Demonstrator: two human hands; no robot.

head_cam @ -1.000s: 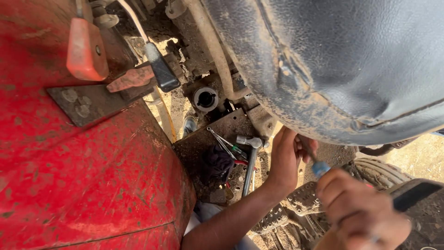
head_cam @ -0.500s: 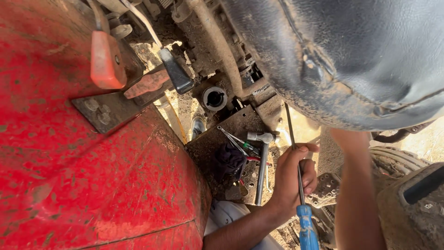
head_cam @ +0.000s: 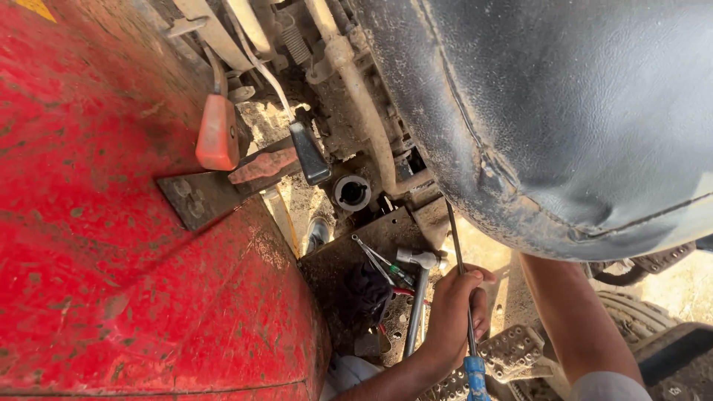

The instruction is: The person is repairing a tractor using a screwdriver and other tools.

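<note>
My left hand is closed around the thin metal shaft of a long screwdriver. Its blue handle hangs below the hand and its tip points up toward the underside of the black seat. My right forearm rises from the lower right and passes under the seat's edge, where the hand is hidden. A chrome ratchet wrench lies just left of my left hand on a dirty dark metal platform.
A dusty red fender fills the left. Beside it stand an orange-knobbed lever, a red lever and a black-handled lever. An open metal tube, loose small tools, a studded pedal and a tyre are nearby.
A second ago my right hand was low at the lower right by the blue handle. My right arm has since reached up under the seat, and my left hand has closed on the screwdriver shaft.
</note>
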